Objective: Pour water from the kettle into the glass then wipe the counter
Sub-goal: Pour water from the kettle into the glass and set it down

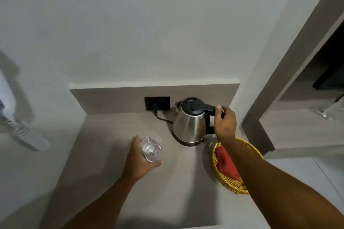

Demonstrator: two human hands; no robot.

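Note:
A steel kettle with a black lid and handle stands upright on its base at the back of the grey counter. My right hand is wrapped around the kettle's black handle. A clear glass stands on the counter in front and to the left of the kettle. My left hand holds the glass from its left side, thumb in front. A red cloth lies in a yellow woven basket at the right, partly hidden by my right forearm.
A black wall socket with the kettle's cord plugged in sits on the backsplash. A coiled cord hangs on the wall at the left. An open shelf unit stands to the right; the counter's right edge is just beyond the basket.

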